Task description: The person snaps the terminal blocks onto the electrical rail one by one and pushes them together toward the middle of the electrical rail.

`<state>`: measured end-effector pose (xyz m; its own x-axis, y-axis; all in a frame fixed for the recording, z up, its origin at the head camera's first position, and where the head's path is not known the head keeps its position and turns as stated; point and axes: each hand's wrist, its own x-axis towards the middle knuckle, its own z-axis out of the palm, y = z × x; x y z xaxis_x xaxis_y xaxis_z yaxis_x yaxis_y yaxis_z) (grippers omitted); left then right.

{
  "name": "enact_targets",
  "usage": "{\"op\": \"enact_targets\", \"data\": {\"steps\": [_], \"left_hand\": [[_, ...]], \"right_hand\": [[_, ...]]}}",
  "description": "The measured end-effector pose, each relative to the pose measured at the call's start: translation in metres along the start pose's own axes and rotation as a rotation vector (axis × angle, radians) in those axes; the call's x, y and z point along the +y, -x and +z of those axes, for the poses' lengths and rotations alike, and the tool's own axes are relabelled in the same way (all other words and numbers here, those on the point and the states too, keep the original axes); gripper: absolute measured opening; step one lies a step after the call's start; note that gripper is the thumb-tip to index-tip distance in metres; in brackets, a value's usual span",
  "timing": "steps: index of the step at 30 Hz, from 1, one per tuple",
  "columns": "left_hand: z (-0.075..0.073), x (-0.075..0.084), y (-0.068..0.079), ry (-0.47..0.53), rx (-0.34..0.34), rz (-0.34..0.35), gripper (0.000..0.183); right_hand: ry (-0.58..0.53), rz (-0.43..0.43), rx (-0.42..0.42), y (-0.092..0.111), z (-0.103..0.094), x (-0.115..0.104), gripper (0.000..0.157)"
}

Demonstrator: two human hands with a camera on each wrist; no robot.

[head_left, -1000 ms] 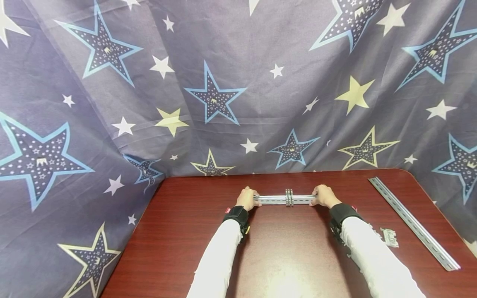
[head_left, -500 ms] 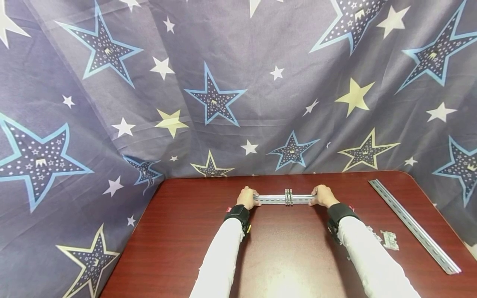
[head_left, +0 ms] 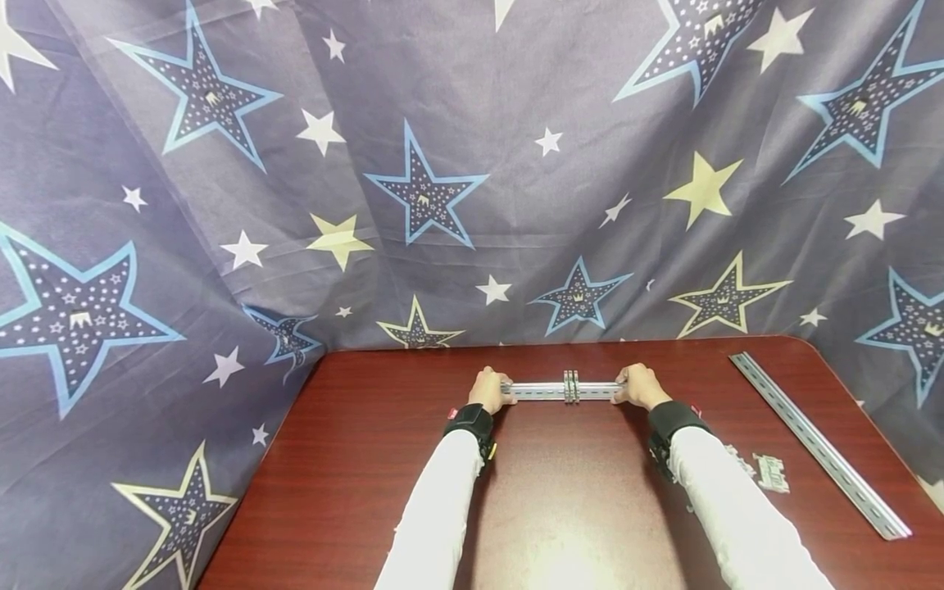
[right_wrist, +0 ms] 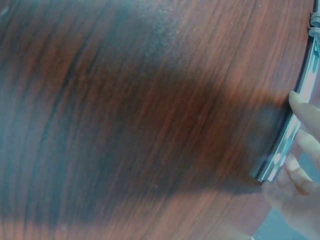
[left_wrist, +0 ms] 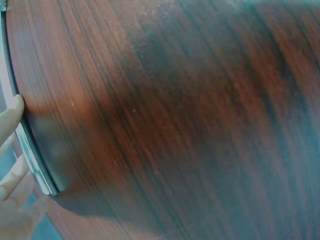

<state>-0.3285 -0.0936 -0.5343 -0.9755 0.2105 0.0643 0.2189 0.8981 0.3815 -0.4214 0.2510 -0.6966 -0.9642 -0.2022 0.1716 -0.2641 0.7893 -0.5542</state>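
Observation:
A short slotted metal DIN rail [head_left: 538, 392] lies crosswise near the back of the table, with several thin terminal blocks [head_left: 571, 387] clustered near its middle. My left hand [head_left: 489, 390] pinches its left end. In the left wrist view the thumb [left_wrist: 12, 116] presses the rail's near edge, and the other fingers reach to its far side. At the right end, my right hand [head_left: 640, 387] grips the rail the same way. The right wrist view shows that thumb [right_wrist: 304, 112] on the near edge and part of the blocks [right_wrist: 315, 25] farther along.
A longer DIN rail [head_left: 819, 444] lies slanted along the table's right side. Beside the right forearm are a pale terminal block [head_left: 771, 474] and other small pale pieces [head_left: 740, 461], partly hidden by the sleeve. A star-patterned cloth [head_left: 516, 205] hangs behind the reddish-brown table [head_left: 354, 459].
Both hands and the short rail have shifted very slightly toward the table's back edge. The right forearm has swung a little to the left, showing more of the small pieces beside it.

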Motion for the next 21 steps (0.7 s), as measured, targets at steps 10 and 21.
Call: {"op": "enact_targets", "data": {"steps": [10,21], "left_hand": [[0.0,0.001,0.001,-0.041,0.035,0.021,0.037],[-0.019,0.011,0.009,-0.075,0.041,0.13,0.036]], "right_hand": [[0.141,-0.008,-0.008,0.029,-0.047,-0.084,0.041],[0.18,0.077,-0.071,0.082,-0.122,-0.188,0.036]]}}
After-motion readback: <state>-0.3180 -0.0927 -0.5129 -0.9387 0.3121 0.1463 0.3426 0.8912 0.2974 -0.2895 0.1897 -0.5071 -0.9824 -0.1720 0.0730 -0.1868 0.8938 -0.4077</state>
